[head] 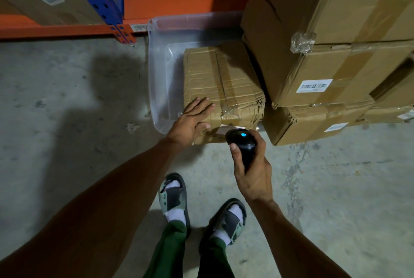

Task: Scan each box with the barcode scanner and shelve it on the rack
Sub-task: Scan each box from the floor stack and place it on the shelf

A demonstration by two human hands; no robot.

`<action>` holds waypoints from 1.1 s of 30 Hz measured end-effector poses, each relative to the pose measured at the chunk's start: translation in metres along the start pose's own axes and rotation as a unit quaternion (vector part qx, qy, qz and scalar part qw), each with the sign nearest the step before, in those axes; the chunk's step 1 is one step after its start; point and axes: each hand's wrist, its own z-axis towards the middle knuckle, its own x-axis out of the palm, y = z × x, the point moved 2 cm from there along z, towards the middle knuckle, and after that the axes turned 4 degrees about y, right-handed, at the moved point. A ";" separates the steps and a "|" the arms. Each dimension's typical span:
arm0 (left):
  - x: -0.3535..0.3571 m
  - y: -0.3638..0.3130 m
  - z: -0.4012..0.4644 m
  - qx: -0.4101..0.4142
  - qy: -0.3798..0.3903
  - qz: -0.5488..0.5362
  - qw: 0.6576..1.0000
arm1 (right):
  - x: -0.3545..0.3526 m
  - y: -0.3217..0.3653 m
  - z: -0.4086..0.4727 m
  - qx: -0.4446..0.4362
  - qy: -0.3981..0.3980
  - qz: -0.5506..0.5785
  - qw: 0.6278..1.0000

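Your left hand [194, 118] lay flat with fingers straight and slightly spread, pressing on the near top edge of the crumpled cardboard box [224, 85], thumb down on its front face. That box sat in the clear plastic bin [161, 58] on the concrete floor [67, 109], at about 12 o'clock from your feet. Your right hand [251, 172] curled tightly around the black barcode scanner [242, 143], its blue light lit, head aimed at the white label [226, 126] on the box's front. The orange-and-blue rack [112, 8] stood at 11 o'clock; stacked cartons [336, 42] rose at 2 o'clock.
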 end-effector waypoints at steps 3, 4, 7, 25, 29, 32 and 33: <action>0.000 -0.002 0.001 -0.002 -0.003 0.002 1.000 | -0.003 -0.005 -0.001 -0.005 0.006 -0.010 1.000; 0.000 -0.002 0.000 -0.003 -0.003 0.002 1.000 | -0.004 -0.006 0.000 -0.007 0.009 -0.013 1.000; 0.001 -0.002 -0.001 -0.011 0.001 -0.008 1.000 | -0.006 -0.008 0.001 -0.004 0.025 -0.028 0.999; 0.001 0.002 0.004 -0.025 0.004 -0.017 1.000 | -0.011 -0.007 0.010 -0.012 0.005 0.001 1.000; -0.025 0.004 0.023 -0.040 0.007 -0.011 0.999 | -0.015 0.009 0.021 -0.028 -0.005 0.019 0.999; -0.062 0.005 0.055 -0.049 -0.007 -0.001 0.999 | -0.019 0.032 0.036 -0.036 -0.033 0.041 0.998; -0.074 0.004 0.068 -0.055 -0.024 0.003 0.998 | -0.020 0.042 0.042 -0.038 -0.043 0.049 0.997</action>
